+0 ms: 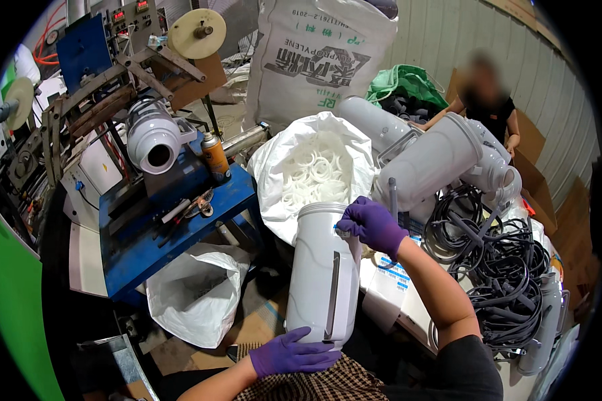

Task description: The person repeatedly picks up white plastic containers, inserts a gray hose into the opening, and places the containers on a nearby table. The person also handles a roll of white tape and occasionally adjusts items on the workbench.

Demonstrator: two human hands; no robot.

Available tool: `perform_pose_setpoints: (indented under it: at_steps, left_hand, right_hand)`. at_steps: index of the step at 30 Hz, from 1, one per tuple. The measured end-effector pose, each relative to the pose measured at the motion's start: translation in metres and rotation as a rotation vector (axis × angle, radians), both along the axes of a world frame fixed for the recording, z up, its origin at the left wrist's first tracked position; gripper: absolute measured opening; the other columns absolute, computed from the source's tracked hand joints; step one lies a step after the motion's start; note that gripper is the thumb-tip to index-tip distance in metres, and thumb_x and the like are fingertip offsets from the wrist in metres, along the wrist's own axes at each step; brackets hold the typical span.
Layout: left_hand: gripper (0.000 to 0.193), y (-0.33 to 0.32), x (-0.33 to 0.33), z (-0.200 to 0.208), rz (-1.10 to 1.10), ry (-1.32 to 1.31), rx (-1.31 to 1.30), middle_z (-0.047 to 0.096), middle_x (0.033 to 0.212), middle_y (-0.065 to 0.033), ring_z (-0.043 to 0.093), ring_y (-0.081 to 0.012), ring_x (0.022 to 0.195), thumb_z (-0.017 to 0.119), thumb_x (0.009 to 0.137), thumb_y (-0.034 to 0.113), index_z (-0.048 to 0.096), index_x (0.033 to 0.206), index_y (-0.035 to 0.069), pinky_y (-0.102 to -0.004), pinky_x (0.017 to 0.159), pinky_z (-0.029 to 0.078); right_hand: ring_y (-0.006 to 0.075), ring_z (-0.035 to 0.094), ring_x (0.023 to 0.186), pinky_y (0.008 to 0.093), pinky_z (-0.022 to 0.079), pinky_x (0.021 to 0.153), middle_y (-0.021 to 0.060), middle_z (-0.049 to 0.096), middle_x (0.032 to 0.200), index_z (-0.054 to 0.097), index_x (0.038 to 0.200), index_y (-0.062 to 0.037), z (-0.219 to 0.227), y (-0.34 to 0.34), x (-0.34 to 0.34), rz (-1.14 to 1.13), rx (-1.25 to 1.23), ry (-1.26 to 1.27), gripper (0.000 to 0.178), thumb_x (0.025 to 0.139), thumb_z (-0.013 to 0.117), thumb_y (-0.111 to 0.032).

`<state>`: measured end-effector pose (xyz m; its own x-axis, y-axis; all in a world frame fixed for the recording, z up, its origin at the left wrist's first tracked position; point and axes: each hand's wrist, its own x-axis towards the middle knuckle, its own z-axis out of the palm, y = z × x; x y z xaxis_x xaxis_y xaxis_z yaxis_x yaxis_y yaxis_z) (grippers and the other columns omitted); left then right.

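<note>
Grey canister (pixel 312 281) propped mouth-up, hands at both ends

Located off the blue table's (pixel 237 195) right edge, lower end at the checked cloth (pixel 338 381); contact there unclear. White sack (pixel 273 217) just beyond.

Left hand (pixel 294 354), purple-gloved: fingers extended flat along the canister's lower end, not clasping. Right hand (pixel 374 228), same glove: fingers bunched at a small label (pixel 342 231) below the threaded rim (pixel 322 208); cannot tell if anything is pinched.

Handling, judged: hollow plastic, stiff, light for its bulk, smooth enough to slip under gloves; threads probably easiest to damage. Best hold: long side handle (pixel 333 294), other palm under the base.
</note>
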<state>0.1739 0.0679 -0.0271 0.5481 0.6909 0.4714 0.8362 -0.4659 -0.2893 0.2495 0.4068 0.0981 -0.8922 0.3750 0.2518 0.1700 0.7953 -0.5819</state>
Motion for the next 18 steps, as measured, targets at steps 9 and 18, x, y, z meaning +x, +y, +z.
perform_pose_setpoints:
  at_steps: [9,18]
  left_hand:
    - [0.058,-0.046,-0.051,0.027,0.203,-0.446,-0.084,0.02,0.17,-0.0139,0.021,-0.0475,0.151,0.078,0.086,0.037,0.06,0.14,0.044,-0.0566,0.121,0.025]
    - [0.104,-0.192,-0.025,-0.009,0.758,-1.498,0.291,0.039,0.157,-0.018,0.043,-0.0296,0.144,0.081,0.084,0.017,0.015,0.162,0.007,-0.047,0.117,0.039]
  right_hand:
    - [0.0135,0.065,0.083,0.0301,0.054,0.078,0.0064,0.072,0.091,0.072,0.109,0.002,0.002,0.021,-0.029,-0.063,-0.376,0.004,0.042,0.091,0.077,-0.036]
    - [0.011,0.063,0.079,0.029,0.053,0.074,0.005,0.069,0.085,0.074,0.108,0.0,0.069,-0.158,-0.111,0.288,-0.543,0.213,0.039,0.092,0.077,-0.036]
